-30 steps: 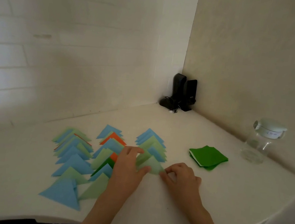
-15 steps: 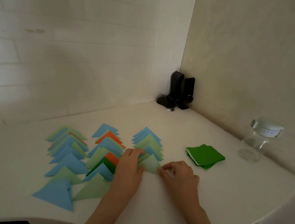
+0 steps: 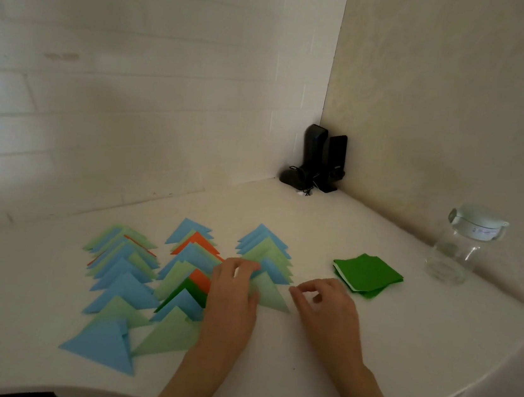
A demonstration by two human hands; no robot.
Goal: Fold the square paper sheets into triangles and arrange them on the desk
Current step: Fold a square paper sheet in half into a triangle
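Note:
Three rows of folded paper triangles in blue, light green, orange and dark green lie on the white desk [image 3: 264, 380]. The nearest piece of the right row is a light green triangle [image 3: 270, 295]. My left hand [image 3: 234, 294] rests flat on that triangle's left edge and covers part of the middle row [image 3: 185, 274]. My right hand [image 3: 323, 305] hovers just right of the triangle, apart from it, fingers curled and empty. A stack of dark green square sheets [image 3: 366, 275] lies to the right. The left row [image 3: 119, 276] ends in a large blue triangle [image 3: 101, 343].
A clear glass jar with a pale lid [image 3: 461, 247] stands at the right by the wall. Two black speakers with cables [image 3: 319, 164] sit in the back corner. The desk's curved front edge runs close below my forearms.
My right hand has let go of the light green triangle's right corner and drawn slightly away to the right. My left hand stays on the triangle.

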